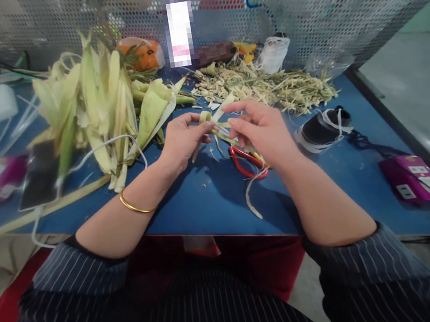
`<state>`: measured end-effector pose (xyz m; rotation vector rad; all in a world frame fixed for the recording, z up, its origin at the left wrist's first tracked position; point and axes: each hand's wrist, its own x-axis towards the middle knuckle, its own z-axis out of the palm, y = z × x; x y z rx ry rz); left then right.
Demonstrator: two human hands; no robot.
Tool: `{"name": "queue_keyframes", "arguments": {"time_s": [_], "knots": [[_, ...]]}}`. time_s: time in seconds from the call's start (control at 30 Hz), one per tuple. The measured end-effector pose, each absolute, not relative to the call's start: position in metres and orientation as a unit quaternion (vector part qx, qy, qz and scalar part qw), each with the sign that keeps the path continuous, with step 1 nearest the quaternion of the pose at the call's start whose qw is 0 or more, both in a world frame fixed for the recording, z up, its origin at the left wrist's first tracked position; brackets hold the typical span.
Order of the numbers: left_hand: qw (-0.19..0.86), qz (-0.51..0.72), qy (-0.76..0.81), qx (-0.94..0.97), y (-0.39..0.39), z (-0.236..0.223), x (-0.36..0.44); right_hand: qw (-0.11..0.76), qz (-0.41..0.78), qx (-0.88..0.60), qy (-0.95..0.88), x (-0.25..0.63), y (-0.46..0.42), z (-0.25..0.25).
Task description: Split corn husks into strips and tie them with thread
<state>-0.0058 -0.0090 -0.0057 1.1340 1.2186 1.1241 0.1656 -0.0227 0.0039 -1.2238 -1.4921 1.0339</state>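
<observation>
Over the middle of the blue table, my left hand pinches pale green corn husk strips, one of them bent into a small loop. My right hand has its thumb and fingers closed on the other end of the husk strips, a short way to the right. Loose strip ends hang below the fingers. Under my right hand lie red-handled scissors, their blades hidden. A thin curled husk strip rests near the table's front edge.
Whole corn husks are heaped at left, beside a black phone with a white cable. Shredded husk scraps spread at the back right. A black spool-like object wound with white cord and a purple power strip stand right. Perforated metal screen behind.
</observation>
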Motion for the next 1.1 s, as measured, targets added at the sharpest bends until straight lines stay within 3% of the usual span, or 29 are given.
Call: {"name": "queue_keyframes", "arguments": {"time_s": [0.17,0.43,0.7,0.93,1.1], "knots": [[0.53,0.475,0.505,0.488,-0.008,-0.007,-0.007,0.451,0.547,-0.439,-0.552,0.168,-0.025,0.013],[0.574,0.461,0.453,0.503,-0.008,-0.023,-0.003,0.51,0.338,-0.468,-0.637,0.165,-0.025,0.005],[0.571,0.455,0.466,0.499,-0.01,-0.025,-0.001,0.551,0.386,-0.488,-0.556,0.156,-0.023,-0.004],[0.508,0.463,0.502,0.524,-0.01,-0.022,-0.001,0.466,0.316,-0.522,-0.641,0.162,-0.025,0.002],[0.462,0.481,0.504,0.55,-0.009,-0.021,-0.002,0.376,0.379,-0.557,-0.636,0.162,-0.027,0.004]]}}
